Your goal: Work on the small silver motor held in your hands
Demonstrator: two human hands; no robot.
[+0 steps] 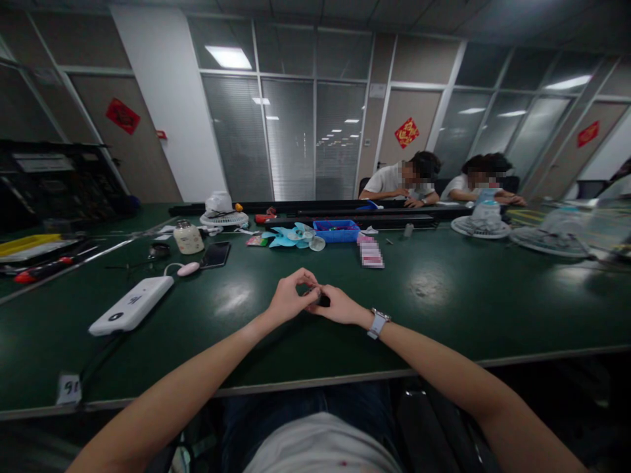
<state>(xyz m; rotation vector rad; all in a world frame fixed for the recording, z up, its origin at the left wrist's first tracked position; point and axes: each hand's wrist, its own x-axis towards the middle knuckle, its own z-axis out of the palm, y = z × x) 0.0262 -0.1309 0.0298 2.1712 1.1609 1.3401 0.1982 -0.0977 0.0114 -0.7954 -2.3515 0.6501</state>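
Observation:
Above the green table (266, 351), my left hand (290, 297) and my right hand (342, 306) meet in front of me. Their fingertips come together around a small dark piece (311, 295), mostly covered by the fingers and too small to name. Thumb and fingers of the left hand curl into a ring. The right hand is closed from the other side, with a watch (378, 322) on its wrist. Beyond the hands lie light-blue fan blades (290, 236) and a blue tray (336, 230) with small parts in it.
A white device (132, 306), a phone (215, 255) and a cream jar (188, 237) are at left. Fan parts (219, 213) stand behind them. A pink-and-white pack (371, 253) lies beyond my right hand. Two people (401, 180) sit across the table.

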